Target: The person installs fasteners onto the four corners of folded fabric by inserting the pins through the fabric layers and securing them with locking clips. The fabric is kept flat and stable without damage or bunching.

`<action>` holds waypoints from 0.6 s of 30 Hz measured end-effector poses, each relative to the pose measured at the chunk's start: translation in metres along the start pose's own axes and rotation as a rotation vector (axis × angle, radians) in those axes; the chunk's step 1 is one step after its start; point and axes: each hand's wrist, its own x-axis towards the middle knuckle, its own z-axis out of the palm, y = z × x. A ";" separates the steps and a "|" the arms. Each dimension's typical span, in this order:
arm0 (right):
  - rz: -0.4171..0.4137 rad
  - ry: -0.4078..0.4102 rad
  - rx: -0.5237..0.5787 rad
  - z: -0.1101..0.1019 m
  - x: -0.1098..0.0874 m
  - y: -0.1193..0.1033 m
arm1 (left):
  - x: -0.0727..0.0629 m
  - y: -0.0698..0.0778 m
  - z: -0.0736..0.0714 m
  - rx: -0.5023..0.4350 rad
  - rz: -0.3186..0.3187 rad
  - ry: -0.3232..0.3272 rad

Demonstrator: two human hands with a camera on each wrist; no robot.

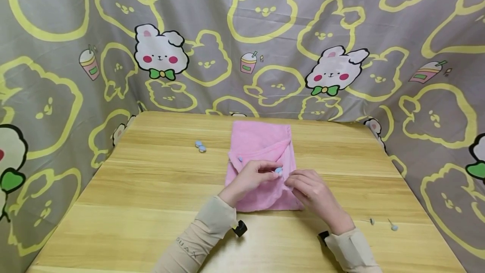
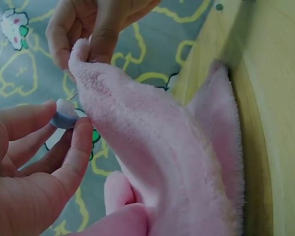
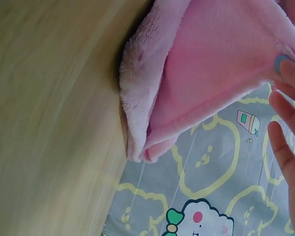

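Note:
A pink plush cloth (image 1: 261,134) lies folded on the table, its near layer lifted between both hands. My left hand (image 1: 248,178) pinches a pin (image 2: 64,115) by its rounded blue-and-white head. In the left wrist view, the thin metal needle points at the cloth's raised edge (image 2: 83,73), with the tip hidden there. My right hand (image 1: 312,191) pinches that edge just beyond the needle. A blue pin head (image 3: 280,64) shows against the cloth in the right wrist view, partly covered by a fingertip. Another small blue head (image 1: 240,159) sits on the cloth's left part.
Two blue-headed pieces (image 1: 200,146) lie together on the wooden table (image 1: 159,188), left of the cloth. On the right are two more pins, one (image 1: 371,221) beside the other (image 1: 394,227), needles exposed. A patterned curtain (image 1: 212,7) surrounds the table's back and sides.

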 end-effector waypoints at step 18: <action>-0.007 -0.006 0.011 -0.001 0.000 0.001 | -0.001 -0.002 0.003 0.142 0.077 -0.048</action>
